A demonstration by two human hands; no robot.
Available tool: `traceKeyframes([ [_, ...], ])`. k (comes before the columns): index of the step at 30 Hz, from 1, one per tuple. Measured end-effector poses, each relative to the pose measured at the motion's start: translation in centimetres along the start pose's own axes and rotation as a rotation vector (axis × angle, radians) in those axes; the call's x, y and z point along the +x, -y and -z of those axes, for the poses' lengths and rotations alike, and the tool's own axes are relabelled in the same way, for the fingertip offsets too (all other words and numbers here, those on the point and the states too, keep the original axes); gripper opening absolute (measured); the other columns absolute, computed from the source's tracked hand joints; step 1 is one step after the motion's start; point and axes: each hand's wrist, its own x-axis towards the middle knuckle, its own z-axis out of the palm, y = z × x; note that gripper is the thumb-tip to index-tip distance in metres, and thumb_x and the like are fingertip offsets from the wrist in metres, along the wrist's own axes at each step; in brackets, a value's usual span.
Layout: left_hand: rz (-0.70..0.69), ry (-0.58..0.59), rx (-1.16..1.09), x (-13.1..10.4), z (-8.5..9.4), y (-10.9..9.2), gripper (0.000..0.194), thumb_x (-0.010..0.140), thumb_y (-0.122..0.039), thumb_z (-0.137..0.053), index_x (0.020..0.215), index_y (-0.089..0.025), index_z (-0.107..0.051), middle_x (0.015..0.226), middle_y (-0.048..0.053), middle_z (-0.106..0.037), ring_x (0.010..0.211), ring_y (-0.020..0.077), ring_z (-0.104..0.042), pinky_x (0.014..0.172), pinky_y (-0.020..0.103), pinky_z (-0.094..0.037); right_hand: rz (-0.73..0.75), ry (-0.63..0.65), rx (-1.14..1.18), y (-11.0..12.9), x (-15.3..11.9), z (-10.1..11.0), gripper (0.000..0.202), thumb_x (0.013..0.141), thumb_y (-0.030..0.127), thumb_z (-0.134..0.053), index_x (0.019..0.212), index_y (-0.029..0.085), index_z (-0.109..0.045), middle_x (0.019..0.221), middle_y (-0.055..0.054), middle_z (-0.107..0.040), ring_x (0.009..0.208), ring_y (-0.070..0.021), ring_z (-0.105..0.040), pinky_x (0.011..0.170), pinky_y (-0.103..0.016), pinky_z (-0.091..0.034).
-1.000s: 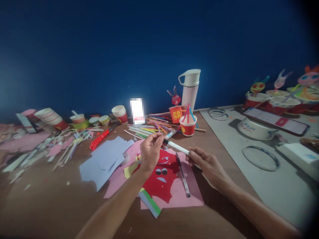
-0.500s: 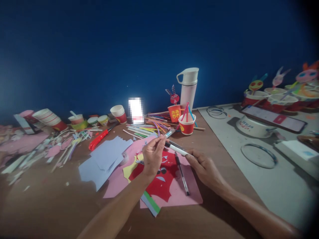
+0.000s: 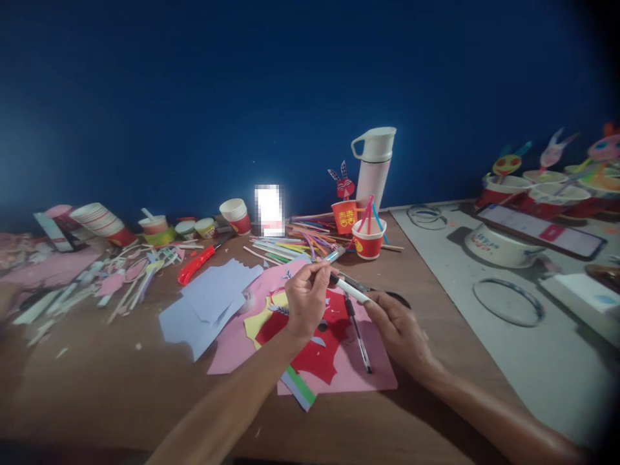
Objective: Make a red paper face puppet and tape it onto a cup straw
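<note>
My left hand [image 3: 309, 298] is closed, its thumb and fingers pinching a short whitish-blue piece [image 3: 334, 254] that looks like a marker cap. In my right hand [image 3: 400, 329], a white marker [image 3: 353, 290] is gripped, its black end pointing toward the left hand. Cap and marker appear apart. Beneath the hands lie red paper [image 3: 322, 368] with cut-out face pieces, yellow paper [image 3: 252, 326] and pink paper [image 3: 375, 381]. A clear pen with a black grip [image 3: 361, 342] rests on the pink sheet. Dark scissors [image 3: 401, 298] are partly hidden behind the right hand.
Pale blue sheets [image 3: 206, 307] and a red cutter [image 3: 196, 263] lie left. Behind are coloured sticks [image 3: 281, 250], a paper cup with sticks [image 3: 368, 244] and a white flask [image 3: 375, 168]. A phone [image 3: 542, 230] rests on a white bowl [image 3: 501, 248] at right.
The whole view has shifted slightly, so things sit a little further right and higher. Both hands keep their holds, with the cap and marker in nearly the same position.
</note>
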Motion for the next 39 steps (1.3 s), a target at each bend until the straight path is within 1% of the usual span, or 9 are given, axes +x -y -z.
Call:
traceKeyframes([
  [4,0.028,0.065,0.014,0.9,1.4,-0.3,0.021,0.079,-0.033,-0.06,0.082,-0.014,-0.068,0.075,0.005,-0.07,0.064,0.0139,-0.063,0.061,0.024,-0.053,0.043,0.066,-0.078,0.4,0.8,-0.1,0.031,0.093,0.036,-0.034,0.084,0.018,-0.058,0.066,0.002,-0.06,0.059,-0.0132,-0.056,0.053,-0.02,-0.041],
  [9,0.07,0.124,0.107,2.4,4.5,-1.4,0.038,0.083,-0.04,-0.052,0.117,-0.021,-0.053,0.114,0.009,-0.061,0.074,0.0147,-0.063,0.056,0.024,-0.053,0.115,0.058,-0.335,-1.0,2.7,1.3,0.033,0.094,0.039,-0.033,0.087,0.019,-0.059,0.07,0.001,-0.061,0.063,-0.0134,-0.056,0.055,-0.021,-0.04],
  [12,0.08,0.162,0.372,2.8,6.1,-1.4,0.032,0.085,-0.041,-0.046,0.103,-0.017,-0.058,0.089,0.008,-0.068,0.056,0.0114,-0.06,0.05,0.022,-0.049,0.125,-0.015,-0.476,-2.9,3.8,2.7,0.028,0.091,0.037,-0.04,0.087,0.018,-0.062,0.084,-0.005,-0.064,0.079,-0.0199,-0.057,0.067,-0.028,-0.039],
  [15,0.048,0.2,0.498,2.9,7.1,-0.9,0.03,0.085,-0.038,-0.044,0.093,-0.015,-0.062,0.073,0.007,-0.066,0.054,0.0139,-0.059,0.048,0.023,-0.046,0.129,-0.039,-0.612,-4.4,4.4,3.7,0.027,0.089,0.033,-0.042,0.082,0.019,-0.064,0.084,-0.007,-0.064,0.08,-0.0225,-0.056,0.069,-0.031,-0.036],
  [18,-0.029,0.292,0.643,2.9,7.5,-0.2,0.021,0.081,-0.027,-0.048,0.089,-0.018,-0.065,0.084,0.007,-0.067,0.073,0.0193,-0.062,0.064,0.028,-0.049,0.14,-0.04,-0.71,-5.1,4.6,3.8,0.025,0.088,0.03,-0.044,0.08,0.02,-0.065,0.082,-0.007,-0.064,0.081,-0.0225,-0.056,0.069,-0.032,-0.034],
  [21,-0.121,0.472,0.783,2.8,7.6,0.3,0.024,0.075,-0.012,-0.05,0.087,-0.022,-0.068,0.099,0.006,-0.066,0.099,0.0232,-0.055,0.088,0.034,-0.042,0.156,-0.055,-0.773,-5.5,4.6,3.5,0.023,0.088,0.028,-0.045,0.085,0.021,-0.067,0.086,-0.007,-0.064,0.086,-0.0231,-0.054,0.072,-0.033,-0.033],
  [27,-0.184,0.703,0.977,2.1,7.6,1.2,0.035,0.07,0.0,-0.045,0.086,-0.022,-0.068,0.103,0.008,-0.059,0.102,0.025,-0.047,0.088,0.038,-0.04,0.216,-0.081,-0.809,-4.8,4.3,3.4,0.024,0.09,0.029,-0.045,0.098,0.02,-0.065,0.102,-0.008,-0.063,0.094,-0.0248,-0.049,0.08,-0.035,-0.03],
  [34,-0.19,0.691,0.931,2.0,7.2,1.2,0.016,0.076,-0.01,-0.05,0.079,-0.019,-0.063,0.099,0.008,-0.057,0.097,0.0244,-0.047,0.089,0.04,-0.038,0.282,-0.014,-0.755,-3.6,3.5,2.8,0.022,0.091,0.025,-0.044,0.087,0.022,-0.065,0.092,-0.004,-0.065,0.088,-0.0199,-0.052,0.076,-0.032,-0.029],
  [39,-0.126,0.459,0.725,2.1,7.4,0.2,0.012,0.078,-0.018,-0.053,0.086,-0.021,-0.061,0.093,0.006,-0.059,0.092,0.0223,-0.051,0.087,0.036,-0.039,0.286,-0.002,-0.739,-3.6,3.6,2.9,0.023,0.091,0.026,-0.044,0.084,0.02,-0.065,0.086,-0.005,-0.065,0.084,-0.0192,-0.053,0.074,-0.031,-0.028],
])
